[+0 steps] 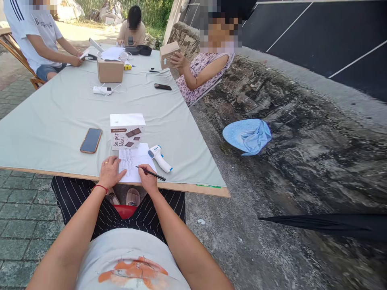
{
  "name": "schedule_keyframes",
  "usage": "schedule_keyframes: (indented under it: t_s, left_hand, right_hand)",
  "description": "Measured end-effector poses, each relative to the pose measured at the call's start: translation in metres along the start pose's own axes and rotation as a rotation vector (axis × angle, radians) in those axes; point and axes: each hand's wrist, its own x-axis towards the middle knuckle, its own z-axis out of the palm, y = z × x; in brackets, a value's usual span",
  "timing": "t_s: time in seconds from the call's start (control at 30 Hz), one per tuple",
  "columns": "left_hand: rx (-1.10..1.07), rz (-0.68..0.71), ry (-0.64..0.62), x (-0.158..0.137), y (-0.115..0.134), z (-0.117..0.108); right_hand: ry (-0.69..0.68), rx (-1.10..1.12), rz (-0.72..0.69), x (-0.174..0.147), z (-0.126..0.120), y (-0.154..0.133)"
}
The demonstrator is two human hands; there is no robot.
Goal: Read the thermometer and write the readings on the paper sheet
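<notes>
Fingers of the right hand grip a black pen, its tip on a sheet of paper at the worktop's near edge. The left hand lies flat, fingers spread, pinning the paper. A white box stands just behind it.

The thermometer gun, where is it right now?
The thermometer gun lies on the table, just right of the paper, beyond the right hand.

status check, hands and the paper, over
Left hand flat on form sheet. Right hand shut on black pen, tip on sheet. Thermometer gun and Super Meal box alongside.
</notes>
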Motion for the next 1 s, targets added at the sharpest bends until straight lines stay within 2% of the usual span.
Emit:
schedule_keyframes:
  t_s: [1.0]
  left_hand:
    - [-0.001,0.003,0.019,-0.0021,0.0015,0.0014]
  right_hand:
    - [0.000,-0.015,0.009,0.0002,-0.0006,-0.0003]
